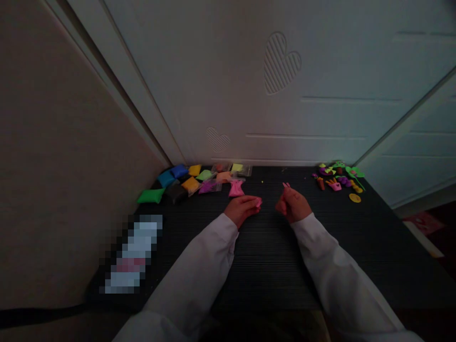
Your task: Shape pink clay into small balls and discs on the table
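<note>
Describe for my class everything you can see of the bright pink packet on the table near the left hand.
The pink packet is a small, soft-looking pouch, apparently of clear plastic, with bright pink filling showing through. It narrows around the middle and is wider at each end, with creases in its surface. It lies on the dark, finely lined table, just beyond the left hand, close to a peach packet. Whether it touches either, or is open, cannot be told.
</note>
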Demonstrator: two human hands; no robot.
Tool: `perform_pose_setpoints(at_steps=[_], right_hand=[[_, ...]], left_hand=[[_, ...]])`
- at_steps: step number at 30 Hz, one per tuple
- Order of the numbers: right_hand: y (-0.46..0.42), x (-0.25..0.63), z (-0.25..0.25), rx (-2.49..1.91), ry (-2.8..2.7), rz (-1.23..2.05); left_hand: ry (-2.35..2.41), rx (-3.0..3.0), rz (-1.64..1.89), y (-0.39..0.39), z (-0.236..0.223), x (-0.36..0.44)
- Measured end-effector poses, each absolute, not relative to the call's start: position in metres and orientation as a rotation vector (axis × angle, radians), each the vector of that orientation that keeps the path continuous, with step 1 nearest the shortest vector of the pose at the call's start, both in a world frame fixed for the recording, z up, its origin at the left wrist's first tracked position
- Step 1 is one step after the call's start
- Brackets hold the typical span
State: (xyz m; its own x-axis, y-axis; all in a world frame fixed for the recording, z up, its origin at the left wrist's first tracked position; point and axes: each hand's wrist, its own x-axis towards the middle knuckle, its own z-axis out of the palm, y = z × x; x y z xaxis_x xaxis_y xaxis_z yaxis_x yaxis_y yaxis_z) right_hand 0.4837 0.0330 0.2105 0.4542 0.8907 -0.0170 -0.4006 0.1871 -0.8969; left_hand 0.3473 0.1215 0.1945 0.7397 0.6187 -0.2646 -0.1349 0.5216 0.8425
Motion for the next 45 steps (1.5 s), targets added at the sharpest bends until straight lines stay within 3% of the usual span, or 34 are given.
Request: perform_pose_setpoints(at_steps=[45], right_hand=[[0.039, 0.490, 0.199, -1.112, -0.519, 0.902]], left_hand=[[0.471, 0.897, 0.504, 0.120, 0.200, 0.345]])
